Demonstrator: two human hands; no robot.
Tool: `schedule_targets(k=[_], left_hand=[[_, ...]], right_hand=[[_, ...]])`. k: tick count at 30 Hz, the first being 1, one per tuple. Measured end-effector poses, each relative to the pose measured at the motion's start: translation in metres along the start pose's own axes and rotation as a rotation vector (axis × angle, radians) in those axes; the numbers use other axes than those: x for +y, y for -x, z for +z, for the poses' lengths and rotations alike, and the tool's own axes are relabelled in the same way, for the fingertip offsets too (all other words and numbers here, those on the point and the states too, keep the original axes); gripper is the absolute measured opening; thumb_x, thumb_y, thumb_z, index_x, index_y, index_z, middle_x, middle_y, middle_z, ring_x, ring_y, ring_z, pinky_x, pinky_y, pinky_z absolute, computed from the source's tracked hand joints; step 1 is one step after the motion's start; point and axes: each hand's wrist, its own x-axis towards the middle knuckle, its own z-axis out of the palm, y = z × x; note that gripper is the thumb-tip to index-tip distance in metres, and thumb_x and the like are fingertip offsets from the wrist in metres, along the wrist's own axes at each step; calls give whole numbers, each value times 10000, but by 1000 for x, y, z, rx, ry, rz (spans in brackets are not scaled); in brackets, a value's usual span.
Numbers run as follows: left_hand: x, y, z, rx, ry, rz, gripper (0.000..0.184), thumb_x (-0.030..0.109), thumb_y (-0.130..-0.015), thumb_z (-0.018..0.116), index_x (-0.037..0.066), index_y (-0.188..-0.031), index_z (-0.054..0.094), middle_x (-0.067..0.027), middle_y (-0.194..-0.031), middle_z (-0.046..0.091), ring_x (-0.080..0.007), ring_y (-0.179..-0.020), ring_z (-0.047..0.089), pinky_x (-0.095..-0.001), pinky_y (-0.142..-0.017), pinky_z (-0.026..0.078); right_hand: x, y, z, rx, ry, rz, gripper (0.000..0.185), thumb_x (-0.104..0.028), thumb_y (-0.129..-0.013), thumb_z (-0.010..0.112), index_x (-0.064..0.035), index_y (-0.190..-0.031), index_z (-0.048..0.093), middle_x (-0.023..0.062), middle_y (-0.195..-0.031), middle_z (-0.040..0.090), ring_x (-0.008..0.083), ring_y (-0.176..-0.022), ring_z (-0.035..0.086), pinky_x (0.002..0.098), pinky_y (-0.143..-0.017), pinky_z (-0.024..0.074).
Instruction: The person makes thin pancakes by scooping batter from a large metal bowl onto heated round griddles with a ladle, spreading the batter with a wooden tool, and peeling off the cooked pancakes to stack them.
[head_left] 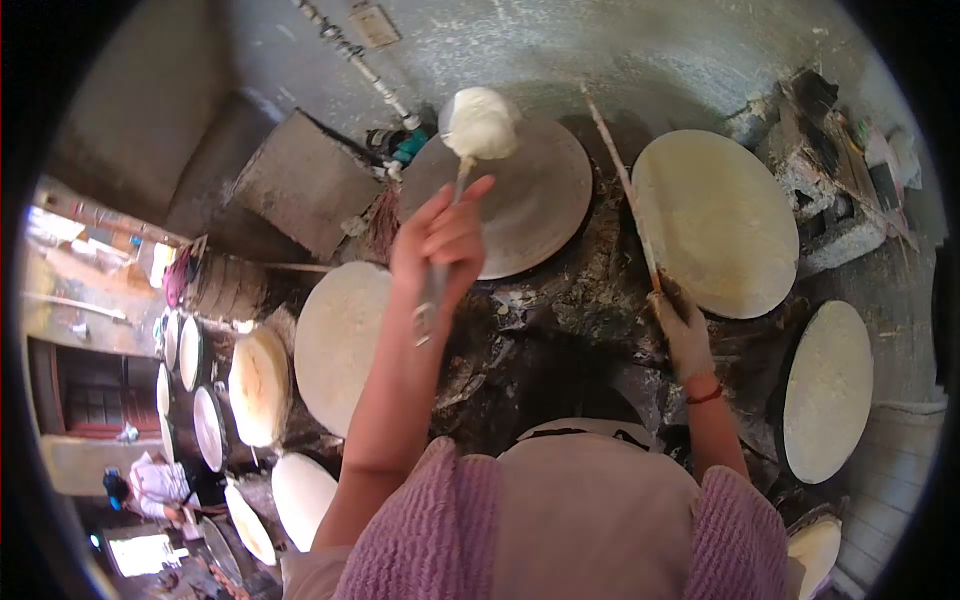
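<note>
Left hand [440,235]: fingers closed around the handle of a metal ladle [435,290], index finger extended along it. Right hand [683,328]: closed around the lower end of a long wooden stick [621,176].

Position: the ladle head overlaps the upper-left rim of the grey round griddle [545,200] in view; height above the surface cannot be determined. The griddle's exposed face extends rightward and downward from the ladle head to its right rim. The stick slants upward and left from the right hand, just outside that rim, over the narrow gap between this griddle and the pale-coated griddle [715,225] at right. The wall [560,50] stands behind both and limits room at the far side. At left, a second pale-coated griddle [340,340] lies partly behind the left forearm. A third [828,390] sits to the right of the right forearm.

Appearance: the ladle carries a rounded, thick, creamy-white mass of batter [481,122], uneven in outline and covering most of the bowl; a grey bowl edge shows at its left. The handle's rear end is slotted. The stick is slender, brown and darker near the grip.
</note>
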Motion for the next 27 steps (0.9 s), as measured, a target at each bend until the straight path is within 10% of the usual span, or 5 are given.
schedule_targets(k=[5,6,10,16,27], left_hand=[[-23,-112,-61,393,-544,226,254,261,-978,478,15,-1034,505,29,-615,365,-75,-441,356,-248,-400,320],[-35,-120,-69,483,-647,316,278,261,-976,485,7,-1088,507,20,-615,375,-89,-440,369,-260,-406,326],[-28,-136,-98,674,-808,489,248,235,-945,554,23,-1071,521,6,-620,392,-113,-447,382,-282,-410,321],[59,-101,-142,680,-900,939,203,225,-946,530,82,-1087,504,6,-647,403,-99,-465,368,-269,-396,311],[81,154,-101,733,-888,769,392,283,-1004,427,56,-1323,440,44,-590,289,-65,-419,284,-228,-365,255]], right_hand=[[31,-16,29,-1,43,-163,492,-180,-941,568,-118,-1412,441,-8,-1156,595,44,-719,506,202,-565,493],[13,-16,37,-40,67,-9,487,-130,-923,565,-21,-1382,445,108,-1360,525,202,-1212,520,310,-994,408],[43,-46,50,86,779,-70,419,-310,-892,589,-65,-1231,559,230,-1067,609,419,-957,588,465,-840,479],[14,-115,116,-37,623,-128,416,-297,-883,587,-27,-1200,566,232,-1108,618,406,-1032,575,428,-862,479],[-18,-147,128,-183,230,-52,429,-198,-879,630,-55,-1276,551,109,-986,686,220,-832,653,322,-695,520]])
